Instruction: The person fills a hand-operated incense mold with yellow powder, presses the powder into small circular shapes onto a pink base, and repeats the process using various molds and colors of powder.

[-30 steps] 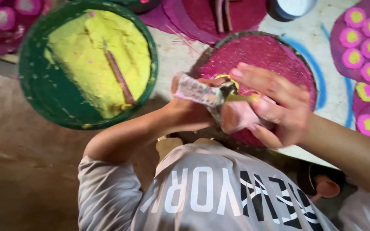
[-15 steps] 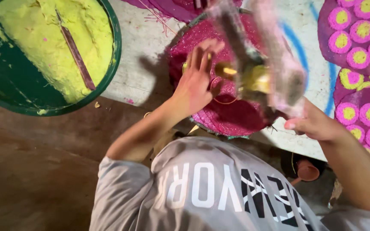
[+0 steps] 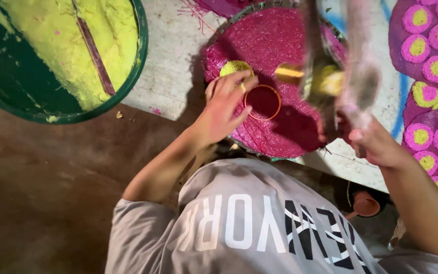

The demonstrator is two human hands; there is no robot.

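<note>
Our left hand [image 3: 224, 109] pinching a small yellow crumbly disc [image 3: 235, 68] with curled fingers [image 3: 239, 83], beside an orange ring mould [image 3: 262, 102] on the round magenta-powder tray [image 3: 275, 45], our right hand [image 3: 376, 144] gripping a blurred pinkish tool [image 3: 358, 76], green yellow-powder basin [image 3: 59, 56] lying far left.

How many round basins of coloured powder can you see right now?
2. A green basin with yellow powder sits at top left; a basin of pink powder lies under the left hand. Others may sit outside the view.
</note>
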